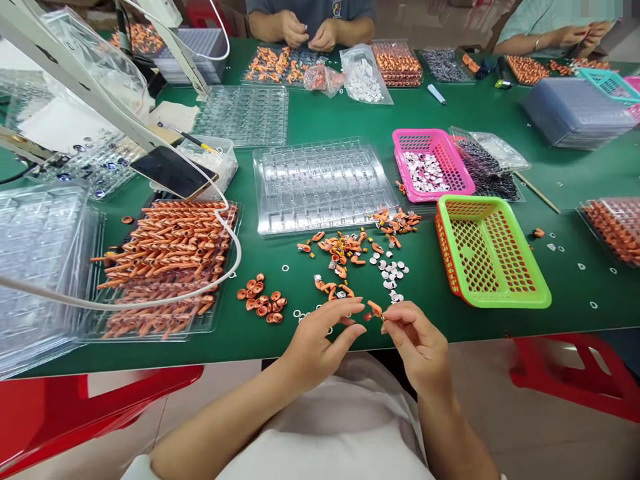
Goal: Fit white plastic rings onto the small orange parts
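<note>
Low over the table's front edge, my right hand (420, 340) pinches a small orange plastic part (374, 309) between thumb and fingertips. Facing it from the left is my left hand (325, 333), thumb and fingers apart, with a gap between its fingertips and the part. Just beyond the hands lies a loose pile of orange plastic parts (345, 247) with yellow and black bits. White round discs (393, 270) are scattered to its right. Small orange cups (263, 300) sit left of my left hand. Some thin clear rings (297, 313) are partly covered by that hand.
A clear tray of orange tubular parts (170, 247) stands left, a white cable (240, 247) looping over it. Ahead are an unfilled clear tray (320, 190), a pink basket (400, 143) of white discs and a green basket (543, 293). Co-workers' hands (323, 37) work across the table.
</note>
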Demonstrator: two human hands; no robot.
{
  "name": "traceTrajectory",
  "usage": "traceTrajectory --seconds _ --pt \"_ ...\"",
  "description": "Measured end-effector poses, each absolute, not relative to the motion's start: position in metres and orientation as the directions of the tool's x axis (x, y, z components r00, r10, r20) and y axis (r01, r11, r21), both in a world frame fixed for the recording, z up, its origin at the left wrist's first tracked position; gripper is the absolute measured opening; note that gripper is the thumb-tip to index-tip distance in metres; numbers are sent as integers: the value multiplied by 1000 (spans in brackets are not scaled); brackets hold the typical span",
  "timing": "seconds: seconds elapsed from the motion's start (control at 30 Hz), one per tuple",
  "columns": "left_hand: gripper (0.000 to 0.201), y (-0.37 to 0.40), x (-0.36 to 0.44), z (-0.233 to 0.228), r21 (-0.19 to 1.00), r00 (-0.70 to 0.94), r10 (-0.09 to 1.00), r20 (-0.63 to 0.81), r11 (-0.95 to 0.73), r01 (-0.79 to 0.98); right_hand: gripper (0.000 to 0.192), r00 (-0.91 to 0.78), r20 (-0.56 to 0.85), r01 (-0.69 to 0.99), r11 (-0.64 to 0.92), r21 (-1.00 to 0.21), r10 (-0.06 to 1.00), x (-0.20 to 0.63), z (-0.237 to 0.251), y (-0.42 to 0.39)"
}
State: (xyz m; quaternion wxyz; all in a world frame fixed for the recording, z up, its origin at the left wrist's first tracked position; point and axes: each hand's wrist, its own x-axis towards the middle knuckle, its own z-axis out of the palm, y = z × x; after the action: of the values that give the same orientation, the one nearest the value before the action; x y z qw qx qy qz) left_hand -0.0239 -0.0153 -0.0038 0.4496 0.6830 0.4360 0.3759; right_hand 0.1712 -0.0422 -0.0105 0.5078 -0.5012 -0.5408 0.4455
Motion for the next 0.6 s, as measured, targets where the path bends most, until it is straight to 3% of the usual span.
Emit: traceTrajectory --seconds 0.13,0.23,0.33,0.5,0.6 --pt "36 -7 -28 3 985 421 907 -26 -49 167 23 -153 189 166 214 -963 970 175 -4 -39" --pt "23 2 -28 11 985 520 853 -46 -49 168 29 -224 225 198 270 -942 948 174 0 -37" --pt "16 8 -28 16 985 562 818 -122 30 170 30 -231 225 219 276 -936 947 173 2 -35" --pt "21 9 -29 10 921 597 733 -328 390 27 23 -204 237 228 281 -932 950 172 0 -36" --pt "20 8 -29 6 895 604 715 -351 446 -7 20 -197 230 261 277 -925 953 171 -1 -37"
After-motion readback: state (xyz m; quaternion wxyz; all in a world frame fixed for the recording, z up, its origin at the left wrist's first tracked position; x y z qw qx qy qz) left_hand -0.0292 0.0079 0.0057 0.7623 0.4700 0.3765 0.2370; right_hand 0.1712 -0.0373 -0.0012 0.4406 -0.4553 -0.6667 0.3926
